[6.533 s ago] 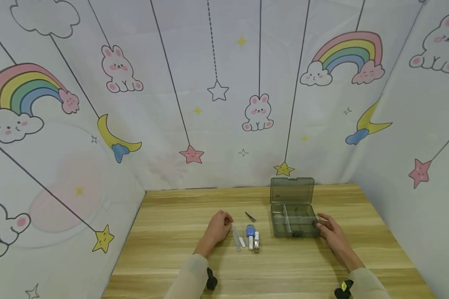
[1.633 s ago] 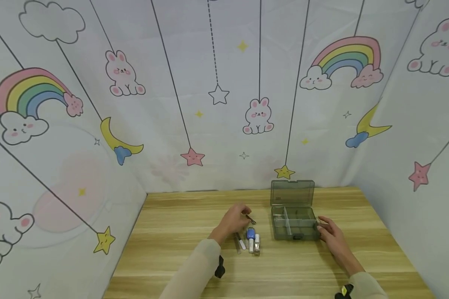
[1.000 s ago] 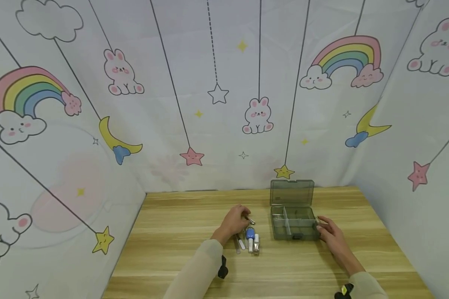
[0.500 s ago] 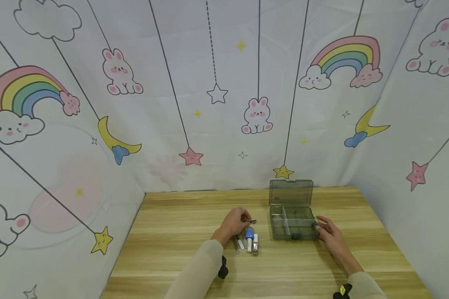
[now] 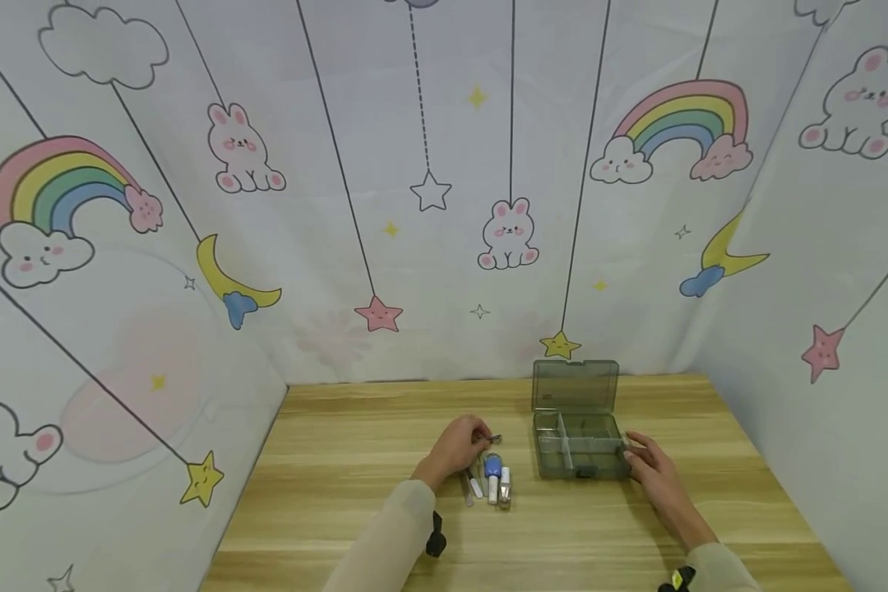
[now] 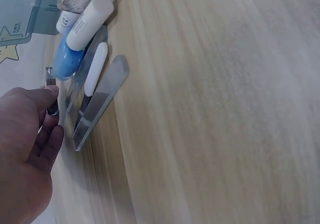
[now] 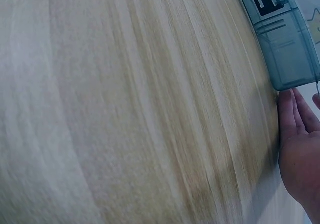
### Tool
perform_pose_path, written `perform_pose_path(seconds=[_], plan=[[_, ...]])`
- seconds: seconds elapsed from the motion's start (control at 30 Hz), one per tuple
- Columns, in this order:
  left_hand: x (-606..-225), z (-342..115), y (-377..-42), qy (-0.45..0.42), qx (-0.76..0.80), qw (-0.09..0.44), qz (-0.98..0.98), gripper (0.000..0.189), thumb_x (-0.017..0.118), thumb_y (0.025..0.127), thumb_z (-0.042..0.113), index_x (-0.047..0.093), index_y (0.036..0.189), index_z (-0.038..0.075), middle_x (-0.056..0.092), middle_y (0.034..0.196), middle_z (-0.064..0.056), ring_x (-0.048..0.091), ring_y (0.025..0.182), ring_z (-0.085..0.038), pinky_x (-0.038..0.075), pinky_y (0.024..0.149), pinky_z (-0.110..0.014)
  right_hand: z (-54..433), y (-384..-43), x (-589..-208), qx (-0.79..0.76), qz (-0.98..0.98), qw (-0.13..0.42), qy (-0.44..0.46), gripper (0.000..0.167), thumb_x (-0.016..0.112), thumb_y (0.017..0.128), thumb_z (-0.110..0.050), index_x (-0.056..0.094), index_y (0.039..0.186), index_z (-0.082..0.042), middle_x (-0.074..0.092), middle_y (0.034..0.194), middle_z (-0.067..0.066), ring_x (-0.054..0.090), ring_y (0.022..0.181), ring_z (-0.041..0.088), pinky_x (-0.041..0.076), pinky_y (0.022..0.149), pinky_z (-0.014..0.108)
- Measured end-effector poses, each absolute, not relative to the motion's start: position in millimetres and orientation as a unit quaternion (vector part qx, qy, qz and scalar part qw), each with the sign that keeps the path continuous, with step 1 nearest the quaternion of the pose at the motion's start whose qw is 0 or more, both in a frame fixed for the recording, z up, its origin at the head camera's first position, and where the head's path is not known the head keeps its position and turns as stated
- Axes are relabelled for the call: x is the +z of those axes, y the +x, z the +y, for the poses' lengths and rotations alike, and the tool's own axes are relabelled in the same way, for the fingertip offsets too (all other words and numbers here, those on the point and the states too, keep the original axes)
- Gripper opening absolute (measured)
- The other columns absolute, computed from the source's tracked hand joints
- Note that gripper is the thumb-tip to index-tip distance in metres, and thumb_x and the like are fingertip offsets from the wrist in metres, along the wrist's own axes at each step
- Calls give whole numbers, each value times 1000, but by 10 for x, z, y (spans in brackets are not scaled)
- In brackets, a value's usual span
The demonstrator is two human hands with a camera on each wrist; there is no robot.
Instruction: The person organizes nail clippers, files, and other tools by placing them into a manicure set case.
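The left hand [image 5: 459, 444] pinches a silver metal nail clipper [image 5: 497, 438] just far of a small blue-and-white bottle [image 5: 493, 467]; the right hand [image 5: 660, 481], fingers extended, touches a translucent grey plastic box's [image 5: 605, 466] right side.

Legible text: none with certainty; the lid [image 5: 580, 386] of the grey box [image 5: 608, 462], far right, bears a short row of unreadable letters, and the white cap [image 6: 92, 21] of the blue bottle [image 6: 67, 58], nearer and left, shows blurred print.
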State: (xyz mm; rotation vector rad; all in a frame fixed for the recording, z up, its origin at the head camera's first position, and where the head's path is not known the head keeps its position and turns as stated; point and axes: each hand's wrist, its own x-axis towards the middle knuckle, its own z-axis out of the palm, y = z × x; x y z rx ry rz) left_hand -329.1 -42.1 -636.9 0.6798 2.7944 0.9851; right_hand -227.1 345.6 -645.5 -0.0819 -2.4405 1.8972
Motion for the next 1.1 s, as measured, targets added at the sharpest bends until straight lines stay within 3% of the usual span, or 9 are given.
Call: perform_pose_path(seconds=[0.3,0.63,1.1], plan=[[-6213,-433,-3287,253,356,33,899,7,69,105,13,74,109,12,68,102,4,63,91,-7,56,81,-27,3451,-2267,-6425,609,-792,17,-30,55,48,115,-21,32,162,3,44,154,35,52,110,-13,54,89,19],[-5996,-296,-3175,273,399,33,875,9,69,105,13,74,111,9,68,105,1,64,92,-7,57,82,-24,3448,-2272,-6465,607,-794,24,-30,53,48,115,-20,34,161,3,46,152,35,54,112,-9,54,88,20],[-5963,-41,-3005,296,432,25,851,9,71,104,13,75,110,8,66,103,3,62,89,-3,56,79,-20,3443,-2257,-6439,603,-798,15,-25,54,47,116,-23,32,162,2,43,155,35,50,108,-17,53,89,18]])
